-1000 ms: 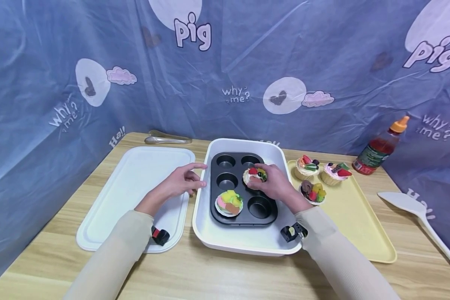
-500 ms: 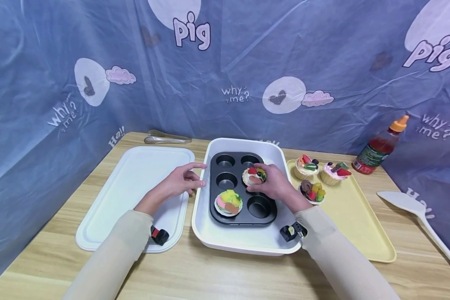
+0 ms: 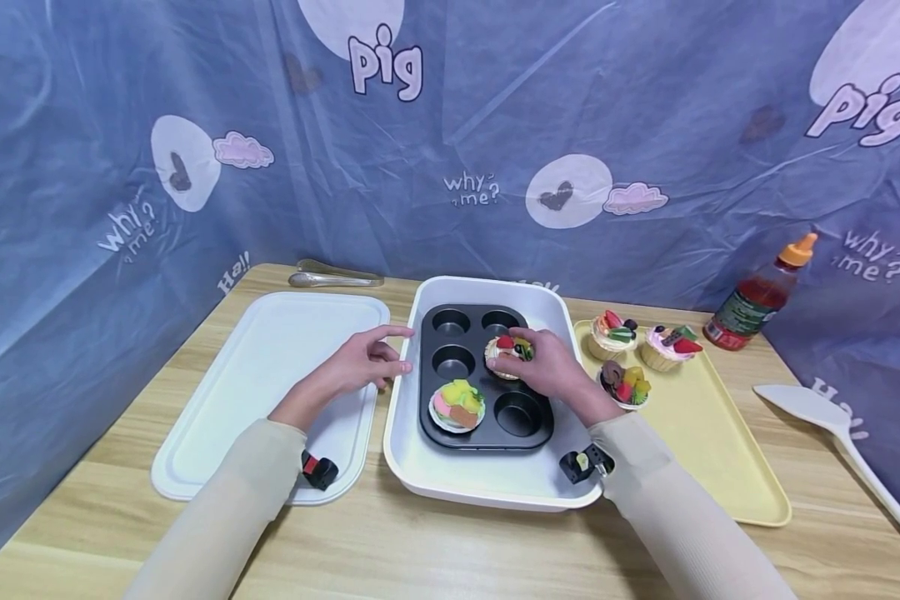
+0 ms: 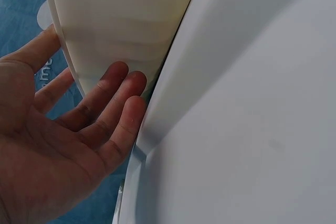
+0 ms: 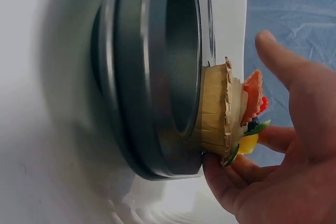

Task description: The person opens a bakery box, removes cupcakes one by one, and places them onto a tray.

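Observation:
My right hand (image 3: 546, 364) is around a fruit-topped cupcake (image 3: 499, 349) in the right middle cup of a black muffin pan (image 3: 486, 421). In the right wrist view my fingers lie by the paper case (image 5: 214, 109) of that cupcake, and the thumb stands apart from it. A second cupcake (image 3: 457, 407), with yellow and pink fruit, sits in the pan's front left cup; the other cups hold nothing. The pan lies inside a white bin (image 3: 495, 494). With loosely bent fingers, my left hand (image 3: 360, 362) is at the left rim of the bin.
A white tray (image 3: 270, 375) lies left, with metal tongs (image 3: 336, 279) behind it. On the right, a yellow tray (image 3: 708, 442) bears three cupcakes (image 3: 663, 348). Beyond it stand a red sauce bottle (image 3: 757, 296) and a white spoon-like utensil (image 3: 810, 402) at the table's right.
My right thumb has shifted slightly up and across the front of the cupcake in the head view. The cupcake and my left hand have stayed in place.

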Tool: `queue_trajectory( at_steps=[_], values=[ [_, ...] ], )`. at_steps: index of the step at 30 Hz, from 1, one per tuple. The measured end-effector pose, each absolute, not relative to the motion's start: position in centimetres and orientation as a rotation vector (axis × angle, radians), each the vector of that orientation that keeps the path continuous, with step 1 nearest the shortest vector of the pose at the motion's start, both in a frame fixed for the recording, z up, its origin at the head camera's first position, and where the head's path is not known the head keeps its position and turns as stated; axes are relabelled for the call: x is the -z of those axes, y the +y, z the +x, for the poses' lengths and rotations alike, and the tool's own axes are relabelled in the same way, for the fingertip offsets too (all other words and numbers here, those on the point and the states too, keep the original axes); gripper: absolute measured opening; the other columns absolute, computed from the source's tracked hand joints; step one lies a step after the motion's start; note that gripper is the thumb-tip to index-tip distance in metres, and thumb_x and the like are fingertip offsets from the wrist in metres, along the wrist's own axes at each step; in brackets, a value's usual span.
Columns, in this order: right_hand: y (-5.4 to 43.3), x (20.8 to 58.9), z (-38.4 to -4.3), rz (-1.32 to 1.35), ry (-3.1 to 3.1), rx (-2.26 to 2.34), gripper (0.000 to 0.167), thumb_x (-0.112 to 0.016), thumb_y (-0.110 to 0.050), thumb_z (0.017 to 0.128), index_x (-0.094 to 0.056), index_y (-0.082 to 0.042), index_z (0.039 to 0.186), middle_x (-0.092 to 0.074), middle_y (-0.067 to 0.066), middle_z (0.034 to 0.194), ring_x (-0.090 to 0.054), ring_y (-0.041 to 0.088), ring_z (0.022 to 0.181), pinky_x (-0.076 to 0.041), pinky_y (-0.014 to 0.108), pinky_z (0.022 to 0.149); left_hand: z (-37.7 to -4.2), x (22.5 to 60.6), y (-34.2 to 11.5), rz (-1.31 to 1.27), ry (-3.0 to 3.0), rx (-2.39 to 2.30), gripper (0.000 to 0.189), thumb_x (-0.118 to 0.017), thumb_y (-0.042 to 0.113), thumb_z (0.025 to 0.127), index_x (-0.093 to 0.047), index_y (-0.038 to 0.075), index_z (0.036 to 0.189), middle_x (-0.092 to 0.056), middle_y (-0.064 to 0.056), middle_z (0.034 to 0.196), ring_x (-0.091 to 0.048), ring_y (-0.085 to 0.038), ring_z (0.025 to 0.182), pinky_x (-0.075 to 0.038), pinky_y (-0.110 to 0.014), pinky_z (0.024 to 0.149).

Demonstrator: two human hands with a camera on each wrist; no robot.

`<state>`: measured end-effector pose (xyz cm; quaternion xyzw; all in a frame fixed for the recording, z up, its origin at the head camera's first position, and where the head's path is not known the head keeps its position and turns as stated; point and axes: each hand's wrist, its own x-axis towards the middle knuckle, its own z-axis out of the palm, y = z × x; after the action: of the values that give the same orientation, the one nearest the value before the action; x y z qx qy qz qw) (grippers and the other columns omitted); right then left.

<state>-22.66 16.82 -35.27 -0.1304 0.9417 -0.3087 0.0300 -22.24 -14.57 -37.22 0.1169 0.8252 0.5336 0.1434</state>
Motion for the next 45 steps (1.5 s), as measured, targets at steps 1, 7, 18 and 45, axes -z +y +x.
queue_trajectory(
  at_steps=[1, 7, 18, 45],
  values=[
    [16.85, 35.3, -22.67, -0.398, 2.902, 0.955, 0.073, -0.077, -0.041, 0.089, -0.053, 0.002, 0.143, -0.062, 0.025, 0.135, -0.056, 0.035, 0.122, -0.047, 0.052, 0.106, -22.25, 37.24, -14.56, 0.338, 2.378, -1.541, 0.059, -0.074, 0.019, 0.093, -0.051, 0.013, 0.147, -0.069, -0.013, 0.101, -0.064, -0.018, 0.076, -0.058, -0.033, 0.067],
    [17.0, 35.41, -22.7, -0.376, 2.903, 0.961, 0.071, -0.078, -0.038, 0.088, -0.054, 0.001, 0.143, -0.064, 0.022, 0.132, -0.057, 0.032, 0.115, -0.049, 0.05, 0.101, -22.26, 37.38, -14.53, 0.339, 2.377, -1.539, 0.059, -0.074, 0.019, 0.093, -0.051, 0.014, 0.147, -0.069, -0.013, 0.101, -0.064, -0.017, 0.075, -0.059, -0.033, 0.067],
    [16.79, 35.16, -22.75, -0.329, 2.928, 0.937, 0.076, -0.087, -0.032, 0.079, -0.057, -0.001, 0.141, -0.066, 0.021, 0.129, -0.059, 0.033, 0.112, -0.049, 0.05, 0.103, -22.25, 37.21, -14.47, 0.322, 2.381, -1.536, 0.059, -0.074, 0.02, 0.093, -0.05, 0.014, 0.147, -0.069, -0.014, 0.103, -0.065, -0.017, 0.075, -0.059, -0.033, 0.068],
    [16.79, 35.38, -22.8, -0.356, 2.957, 0.996, 0.061, -0.082, -0.022, 0.079, -0.063, 0.003, 0.132, -0.071, 0.02, 0.113, -0.06, 0.021, 0.079, -0.046, 0.025, 0.066, -22.22, 37.2, -14.45, 0.317, 2.38, -1.548, 0.059, -0.074, 0.017, 0.093, -0.05, 0.014, 0.147, -0.069, -0.013, 0.1, -0.065, -0.019, 0.074, -0.059, -0.033, 0.066]
  ],
)
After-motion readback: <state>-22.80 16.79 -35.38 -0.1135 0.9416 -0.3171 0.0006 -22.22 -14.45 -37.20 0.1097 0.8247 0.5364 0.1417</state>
